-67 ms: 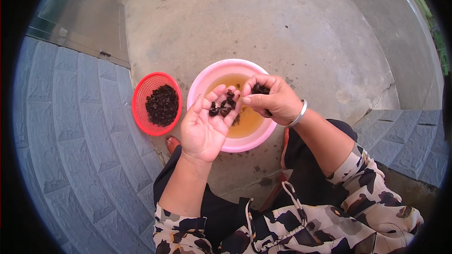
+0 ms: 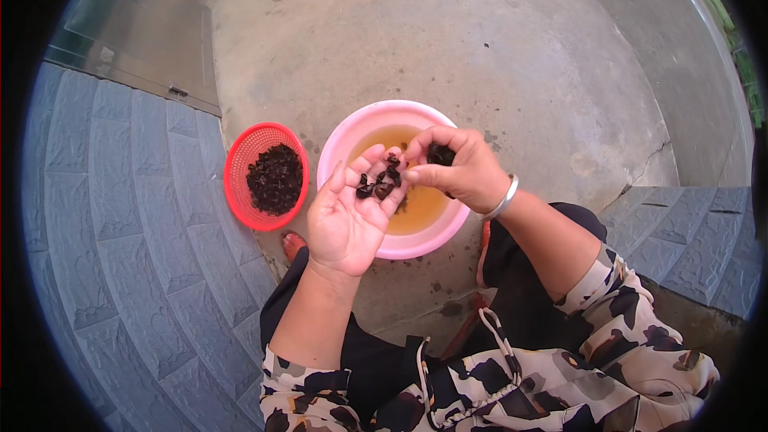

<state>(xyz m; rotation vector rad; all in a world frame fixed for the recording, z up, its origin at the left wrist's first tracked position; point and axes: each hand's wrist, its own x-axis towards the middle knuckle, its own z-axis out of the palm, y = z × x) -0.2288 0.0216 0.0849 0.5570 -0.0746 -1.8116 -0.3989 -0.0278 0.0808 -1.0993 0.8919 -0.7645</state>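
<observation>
My left hand (image 2: pixel 349 220) is palm up and slightly cupped, holding several small dark wood ear mushroom pieces (image 2: pixel 382 190) on its fingers. Curled around a dark clump of wood ear (image 2: pixel 440 154), my right hand (image 2: pixel 460 168) has its thumb and forefinger tips at the left fingers, next to the pieces there. Both hands are above a pink basin (image 2: pixel 340 132) of yellowish-brown water (image 2: pixel 424 212). They hide part of the water, and some dark bits show in it.
Left of the basin, a red plastic colander (image 2: pixel 236 192) holds a heap of dark wood ear (image 2: pixel 276 180). A grey tiled wall (image 2: pixel 136 232) runs along the left. Concrete floor (image 2: pixel 416 32) stretches ahead. My feet stand on either side of the basin.
My right hand has shifted slightly left, its thumb and forefinger closer to the left fingers. My left hand has hardly moved.
</observation>
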